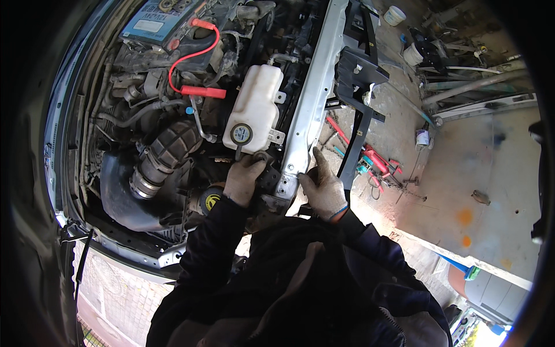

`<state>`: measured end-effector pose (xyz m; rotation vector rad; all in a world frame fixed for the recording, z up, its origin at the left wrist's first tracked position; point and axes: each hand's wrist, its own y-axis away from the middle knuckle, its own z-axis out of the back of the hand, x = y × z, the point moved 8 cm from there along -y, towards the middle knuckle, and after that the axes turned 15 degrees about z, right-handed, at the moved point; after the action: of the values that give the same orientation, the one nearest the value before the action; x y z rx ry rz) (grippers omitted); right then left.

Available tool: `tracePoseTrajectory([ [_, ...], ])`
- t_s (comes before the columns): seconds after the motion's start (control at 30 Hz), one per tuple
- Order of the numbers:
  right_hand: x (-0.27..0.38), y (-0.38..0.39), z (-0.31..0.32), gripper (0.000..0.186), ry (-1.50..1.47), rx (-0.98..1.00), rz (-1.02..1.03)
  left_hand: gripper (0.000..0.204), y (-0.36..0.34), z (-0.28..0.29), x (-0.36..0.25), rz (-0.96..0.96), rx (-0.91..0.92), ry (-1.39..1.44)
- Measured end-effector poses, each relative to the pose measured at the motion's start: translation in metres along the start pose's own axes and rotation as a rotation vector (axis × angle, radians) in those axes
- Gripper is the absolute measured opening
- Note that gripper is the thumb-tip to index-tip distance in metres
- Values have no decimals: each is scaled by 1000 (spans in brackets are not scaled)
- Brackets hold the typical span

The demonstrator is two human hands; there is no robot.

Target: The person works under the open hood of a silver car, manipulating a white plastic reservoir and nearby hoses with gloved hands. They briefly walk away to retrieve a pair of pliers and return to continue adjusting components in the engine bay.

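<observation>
Looking down into engine bay (132, 253). Have white tank (257, 107) mid-bay, just left of silver bar (313, 87), upper end away from wearer, tank cap (241, 133) on at near end. Round blue label on tank cap, print too small to read. Have left hand (243, 180), gloved, just below tank cap, beside dark bracket (267, 176); fingers bent inward, tips partly hidden, can't tell if clenched on anything. Have right hand (325, 191), gloved too, at near end of bar; thumb and forefinger spread apart, thumb right by bar edge, rest out of sight, can't tell if grasping. More markings: blue battery (173, 22) at top left with white label and dark print, too blurred to quote; dark cap (211, 200) left of left wrist with yellow symbol; white can (422, 137) on floor with purple label, not legible. Also seeing red cable (178, 61) looped from battery's right edge to red handle (202, 92) near tank, ribbed hose (176, 143) left of tank, red tool (377, 162) on floor right of bar.
</observation>
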<state>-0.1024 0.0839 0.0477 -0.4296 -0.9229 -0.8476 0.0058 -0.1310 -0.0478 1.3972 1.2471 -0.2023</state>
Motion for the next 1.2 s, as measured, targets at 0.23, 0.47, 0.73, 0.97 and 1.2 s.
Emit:
tracePoseTrajectory([
  [0.23, -11, -11, -10, 92, 57, 90, 95, 43, 11, -14, -7, 87, 60, -234],
  [0.47, -17, -15, -13, 99, 48, 221, -10, 59, 19, -25, -10, 164, 79, -263],
  [0.73, -21, -21, -13, 106, 48, 251, 127, 68, 19, -25, -10, 125, 80, -387],
  [0.97, -21, -21, -12, 115, 71, 309, 106, 70, 25, -26, -17, 88, 32, -450],
  [1.2, -12, -19, -12, 127, 165, 112, 145, 75, 23, -24, -12, 174, 2, -467],
])
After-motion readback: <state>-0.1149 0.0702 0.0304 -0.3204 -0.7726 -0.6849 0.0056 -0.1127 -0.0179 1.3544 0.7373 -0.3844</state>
